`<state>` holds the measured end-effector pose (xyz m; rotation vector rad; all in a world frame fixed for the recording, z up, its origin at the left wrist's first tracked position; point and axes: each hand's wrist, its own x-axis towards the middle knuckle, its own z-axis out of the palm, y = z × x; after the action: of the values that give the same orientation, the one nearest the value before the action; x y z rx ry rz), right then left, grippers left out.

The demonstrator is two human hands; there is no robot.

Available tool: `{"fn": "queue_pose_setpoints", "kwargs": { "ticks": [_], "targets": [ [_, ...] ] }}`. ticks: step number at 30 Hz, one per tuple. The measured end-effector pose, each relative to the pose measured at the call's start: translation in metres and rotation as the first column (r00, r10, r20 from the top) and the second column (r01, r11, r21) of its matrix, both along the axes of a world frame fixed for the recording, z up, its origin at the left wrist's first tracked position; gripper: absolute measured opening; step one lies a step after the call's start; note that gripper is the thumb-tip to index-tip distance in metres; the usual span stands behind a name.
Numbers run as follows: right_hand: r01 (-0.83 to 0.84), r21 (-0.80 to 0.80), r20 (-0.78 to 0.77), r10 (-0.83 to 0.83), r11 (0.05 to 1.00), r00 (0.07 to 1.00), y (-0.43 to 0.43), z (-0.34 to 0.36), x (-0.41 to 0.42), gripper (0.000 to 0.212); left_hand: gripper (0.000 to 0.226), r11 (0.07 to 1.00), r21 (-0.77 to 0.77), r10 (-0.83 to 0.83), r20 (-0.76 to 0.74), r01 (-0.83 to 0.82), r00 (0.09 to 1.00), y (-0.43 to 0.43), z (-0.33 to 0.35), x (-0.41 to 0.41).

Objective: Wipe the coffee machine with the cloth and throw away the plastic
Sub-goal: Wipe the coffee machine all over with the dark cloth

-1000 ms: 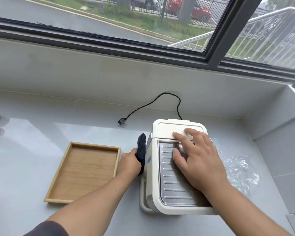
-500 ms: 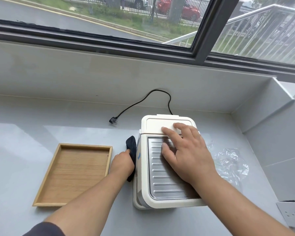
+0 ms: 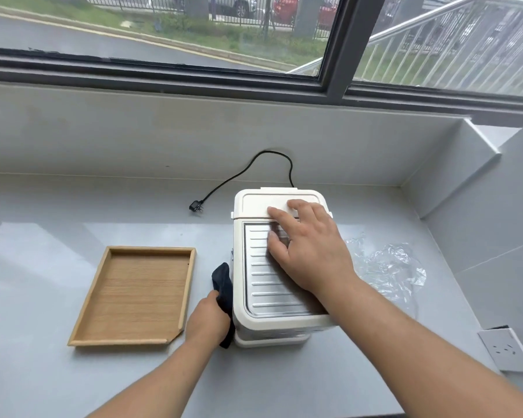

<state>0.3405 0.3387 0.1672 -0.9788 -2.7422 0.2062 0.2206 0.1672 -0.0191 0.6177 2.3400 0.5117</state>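
A white coffee machine (image 3: 255,309) with a ribbed metal top stands on the grey counter. My right hand (image 3: 307,247) lies flat on its top, fingers spread. My left hand (image 3: 207,321) presses a dark cloth (image 3: 222,282) against the machine's left side, near its front corner. Crumpled clear plastic (image 3: 387,270) lies on the counter just right of the machine, partly hidden behind my right forearm.
An empty wooden tray (image 3: 133,294) sits left of the machine. The machine's black cord and plug (image 3: 197,205) trail behind it toward the wall. A white wall socket (image 3: 504,351) is at the right. A window ledge runs along the back.
My left hand has slid the cloth along the machine's left side toward me, from near its back to its front corner. My right hand stays pressed on the top.
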Motion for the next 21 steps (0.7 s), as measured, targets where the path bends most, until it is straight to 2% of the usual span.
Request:
{"fn": "queue_pose_setpoints", "kwargs": {
  "ticks": [4,13,17,21],
  "targets": [
    [-0.01,-0.002,-0.01,0.01,1.0,1.0,0.001,-0.001,-0.001,0.053,0.017,0.996,-0.013,0.093,0.067,-0.092,0.993,-0.012,0.003,0.016],
    [-0.04,-0.047,-0.074,0.036,0.998,0.997,-0.001,0.003,0.006,0.051,0.043,0.967,-0.161,0.237,0.297,-0.196,0.925,-0.025,0.021,0.075],
    [-0.036,-0.097,-0.177,0.018,0.995,0.984,0.0,0.009,0.014,0.048,0.028,0.916,-0.1,0.395,0.391,-0.388,0.832,-0.014,0.022,0.103],
    [-0.033,-0.126,-0.299,-0.007,0.992,0.954,0.005,0.007,0.036,0.035,0.014,0.928,-0.07,0.363,0.394,-0.366,0.845,-0.004,0.022,0.116]
  ]
}}
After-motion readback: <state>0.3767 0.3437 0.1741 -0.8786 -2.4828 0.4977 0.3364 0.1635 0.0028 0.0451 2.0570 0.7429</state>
